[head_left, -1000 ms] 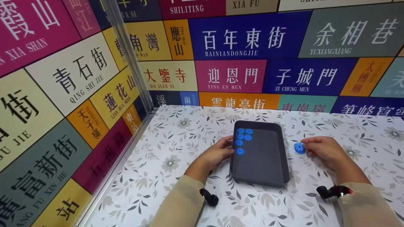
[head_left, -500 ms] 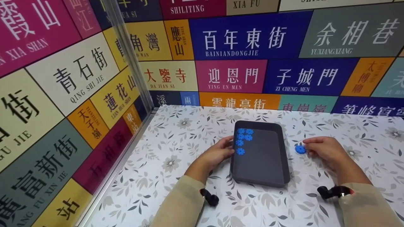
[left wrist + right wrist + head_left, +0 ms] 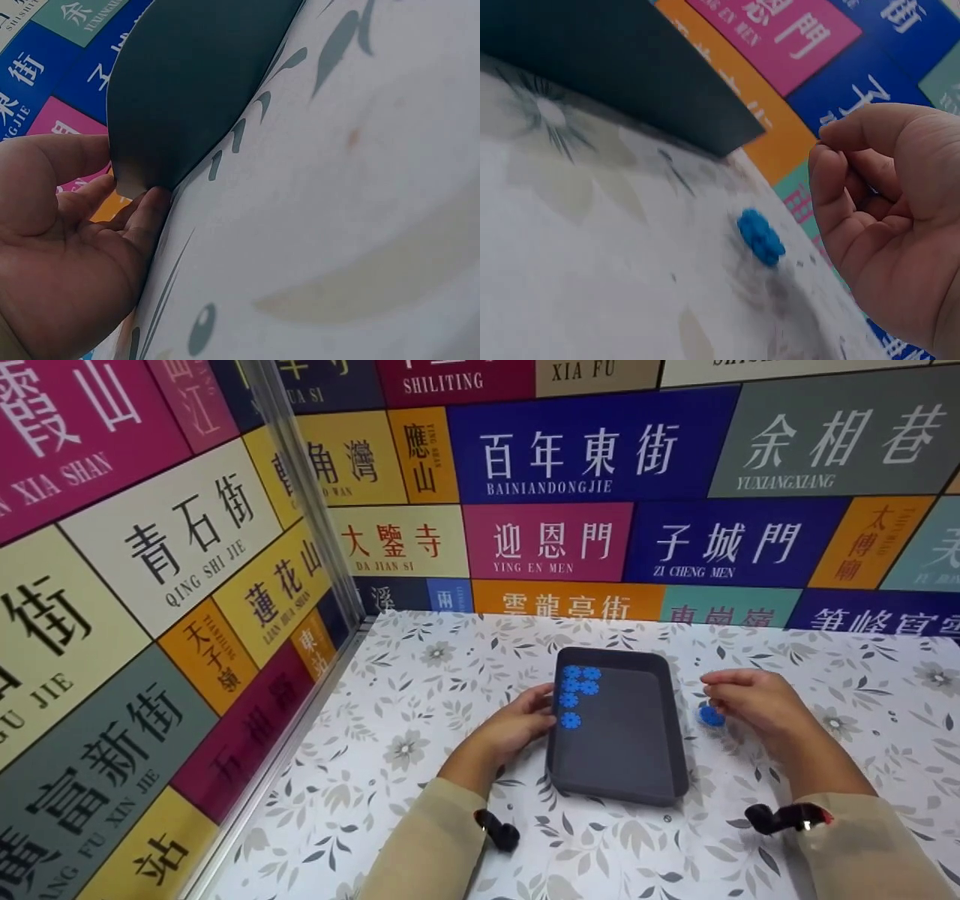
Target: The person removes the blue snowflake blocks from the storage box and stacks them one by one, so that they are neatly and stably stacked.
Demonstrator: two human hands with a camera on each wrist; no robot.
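Well, 6 notched blue discs (image 3: 571, 721) lie flat along the left side of a dark grey tray (image 3: 622, 739).

More blue pieces (image 3: 761, 238), too bunched to count, sit right of it on the floral tablecloth (image 3: 637, 859), below the right hand (image 3: 757, 703), its fingertips drawn narrow and empty; the left hand (image 3: 519, 723) grips the tray's wall. Bilingual place-name panels (image 3: 592, 450) rise behind.

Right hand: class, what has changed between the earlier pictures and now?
The right hand has let go of the loose blue cluster and lifted toward the tray. The left hand still touches the tray, and the blue pieces inside stayed put.
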